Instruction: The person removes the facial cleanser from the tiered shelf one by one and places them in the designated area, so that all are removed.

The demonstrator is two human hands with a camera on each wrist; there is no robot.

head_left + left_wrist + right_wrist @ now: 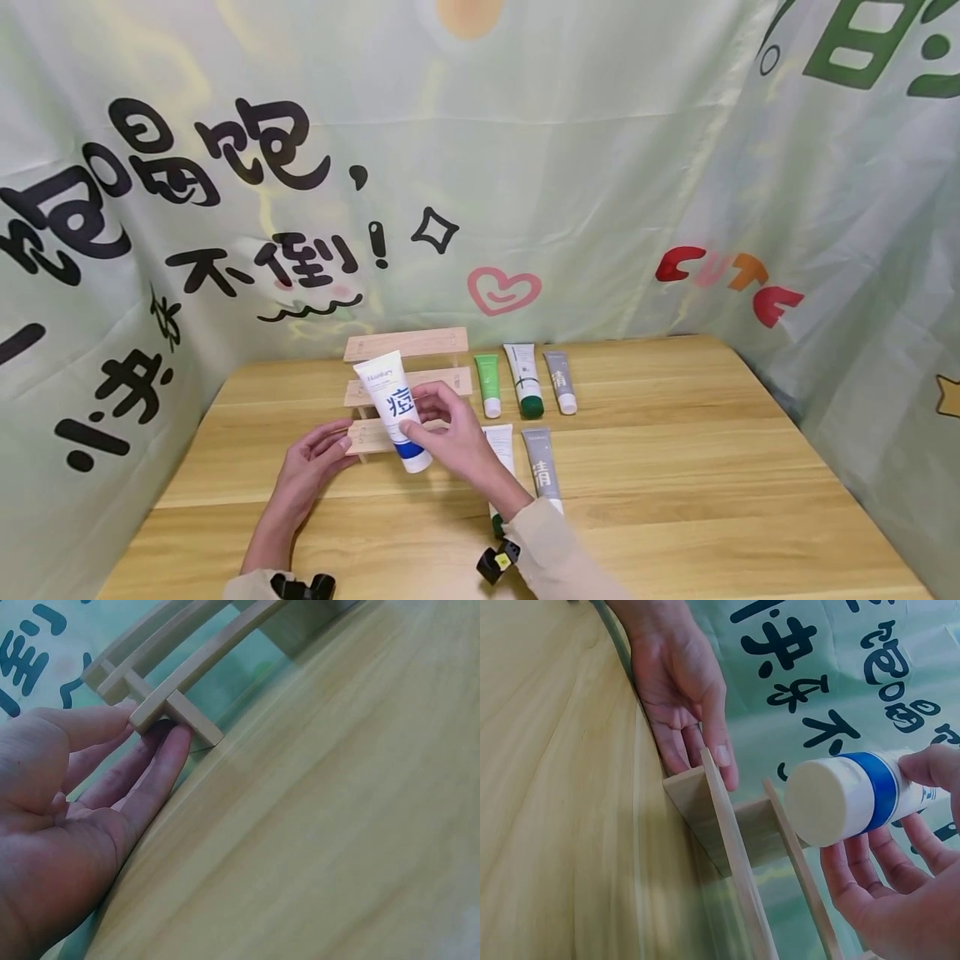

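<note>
A three-step wooden rack (pixel 407 343) stands near the back of the table. My left hand (pixel 309 468) holds the left end of its lowest step; in the left wrist view the thumb and fingers (pixel 161 765) grip that corner close to the tabletop. With my right hand (pixel 463 446) I hold a white squeeze tube (pixel 386 398) with blue lettering and a blue band, cap down and tilted, in front of the steps. The right wrist view shows its white cap (pixel 821 801) beside the rack, thumb on one side and fingers beneath.
Right of the rack lie a small green tube (pixel 488 385), a white tube with a green cap (pixel 523 379) and a grey tube (pixel 560 382). Nearer lie another grey tube (pixel 542 465) and a white one (pixel 499 442), partly behind my right forearm. Printed cloth (pixel 585 183) hangs behind the table.
</note>
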